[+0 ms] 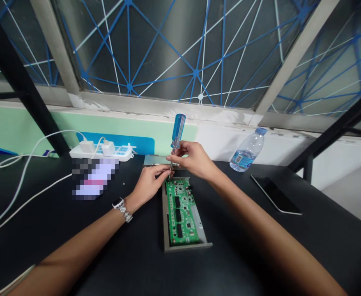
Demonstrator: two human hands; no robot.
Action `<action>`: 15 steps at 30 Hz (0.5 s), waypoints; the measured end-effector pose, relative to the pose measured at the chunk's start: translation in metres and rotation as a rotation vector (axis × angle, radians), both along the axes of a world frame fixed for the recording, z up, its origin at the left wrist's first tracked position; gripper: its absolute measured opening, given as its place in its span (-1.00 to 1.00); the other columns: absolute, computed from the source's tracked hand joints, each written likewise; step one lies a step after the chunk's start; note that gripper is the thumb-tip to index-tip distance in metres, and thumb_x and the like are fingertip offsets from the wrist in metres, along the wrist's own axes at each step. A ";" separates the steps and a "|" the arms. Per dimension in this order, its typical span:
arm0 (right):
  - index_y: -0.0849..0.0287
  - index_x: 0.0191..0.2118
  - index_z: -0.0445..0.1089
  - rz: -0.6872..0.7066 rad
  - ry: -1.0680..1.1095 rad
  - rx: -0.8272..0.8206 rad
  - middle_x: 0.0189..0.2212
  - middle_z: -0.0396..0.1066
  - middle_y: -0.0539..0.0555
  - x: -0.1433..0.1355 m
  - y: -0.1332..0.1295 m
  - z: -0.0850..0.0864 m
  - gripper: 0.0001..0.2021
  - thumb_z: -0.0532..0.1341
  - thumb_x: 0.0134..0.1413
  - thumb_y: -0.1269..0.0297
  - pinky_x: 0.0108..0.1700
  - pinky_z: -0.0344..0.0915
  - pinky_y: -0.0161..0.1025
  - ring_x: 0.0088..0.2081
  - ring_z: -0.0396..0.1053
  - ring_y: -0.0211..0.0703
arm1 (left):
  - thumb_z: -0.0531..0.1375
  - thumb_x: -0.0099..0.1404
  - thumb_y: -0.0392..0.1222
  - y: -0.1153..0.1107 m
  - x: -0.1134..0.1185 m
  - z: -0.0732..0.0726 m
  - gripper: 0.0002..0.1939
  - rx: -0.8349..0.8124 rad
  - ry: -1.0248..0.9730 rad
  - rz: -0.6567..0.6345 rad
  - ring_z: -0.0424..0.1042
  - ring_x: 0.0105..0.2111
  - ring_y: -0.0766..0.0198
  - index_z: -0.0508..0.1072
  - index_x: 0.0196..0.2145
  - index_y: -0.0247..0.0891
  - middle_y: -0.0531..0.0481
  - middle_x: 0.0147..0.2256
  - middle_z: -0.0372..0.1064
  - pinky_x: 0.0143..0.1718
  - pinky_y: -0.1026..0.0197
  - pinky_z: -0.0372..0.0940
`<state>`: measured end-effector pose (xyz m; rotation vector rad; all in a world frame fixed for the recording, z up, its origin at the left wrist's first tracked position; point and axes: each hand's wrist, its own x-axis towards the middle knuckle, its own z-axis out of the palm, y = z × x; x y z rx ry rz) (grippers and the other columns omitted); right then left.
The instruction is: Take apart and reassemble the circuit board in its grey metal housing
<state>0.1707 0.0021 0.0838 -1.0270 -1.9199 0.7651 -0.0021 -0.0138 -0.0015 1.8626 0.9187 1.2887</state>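
A screwdriver (178,128) with a clear blue handle stands nearly upright, its tip down at the far left corner of a green circuit board (184,209). My right hand (197,159) is closed round it just below the handle. Low on the shaft, the thumb and fingers of my left hand (148,183) pinch near the tip; any screw there is too small to make out. The board lies in a shallow metal casing (188,248) on the black table. Behind my hands lies a flat metal cover (155,159), partly hidden by them.
A white power strip (123,154) with plugs and cables is at the back left, beside a pixelated phone-like shape (97,181). To the right are a water bottle (244,154) and a dark phone (275,195). A tiny bright piece (124,183) lies left of my left hand.
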 end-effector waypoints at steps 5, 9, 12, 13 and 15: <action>0.22 -0.45 0.43 0.040 0.068 -0.102 -0.52 0.44 0.04 0.000 0.004 -0.007 -0.80 0.37 -0.06 0.20 -0.36 0.40 -0.22 -0.42 0.44 -0.19 | 0.24 0.29 -0.14 0.001 0.001 0.000 -0.81 0.011 -0.008 0.054 0.57 -0.21 0.13 0.60 -0.23 -0.29 -0.10 -0.21 0.59 -0.12 0.15 0.43; 0.25 -0.42 0.48 0.089 0.077 -0.118 -0.53 0.46 0.05 0.000 0.004 -0.007 -0.84 0.34 -0.03 0.24 -0.33 0.43 -0.21 -0.43 0.45 -0.19 | 0.28 0.26 -0.14 0.002 0.001 -0.002 -0.84 0.003 -0.028 0.057 0.56 -0.25 0.15 0.58 -0.27 -0.28 -0.08 -0.27 0.59 -0.15 0.16 0.44; 0.25 -0.39 0.48 0.099 0.076 -0.144 -0.51 0.47 0.05 0.001 0.003 -0.006 -0.86 0.31 0.02 0.26 -0.29 0.44 -0.20 -0.44 0.46 -0.21 | 0.26 0.28 -0.14 0.003 0.002 -0.002 -0.84 0.008 -0.021 0.048 0.56 -0.24 0.15 0.56 -0.26 -0.28 -0.08 -0.25 0.58 -0.14 0.16 0.43; 0.25 -0.38 0.48 0.103 0.074 -0.159 -0.49 0.48 0.05 0.001 0.002 -0.006 -0.87 0.29 0.03 0.27 -0.28 0.45 -0.19 -0.43 0.47 -0.21 | 0.26 0.29 -0.14 0.003 0.002 -0.001 -0.84 0.007 -0.018 0.040 0.56 -0.24 0.15 0.55 -0.25 -0.28 -0.08 -0.24 0.58 -0.13 0.16 0.43; 0.25 -0.33 0.48 0.113 0.071 -0.188 -0.46 0.51 0.07 0.001 0.001 -0.006 -0.88 0.27 0.05 0.29 -0.27 0.46 -0.19 -0.41 0.49 -0.20 | 0.25 0.29 -0.14 0.003 0.003 0.000 -0.82 0.002 -0.016 0.027 0.57 -0.21 0.12 0.54 -0.22 -0.28 -0.10 -0.21 0.58 -0.11 0.13 0.43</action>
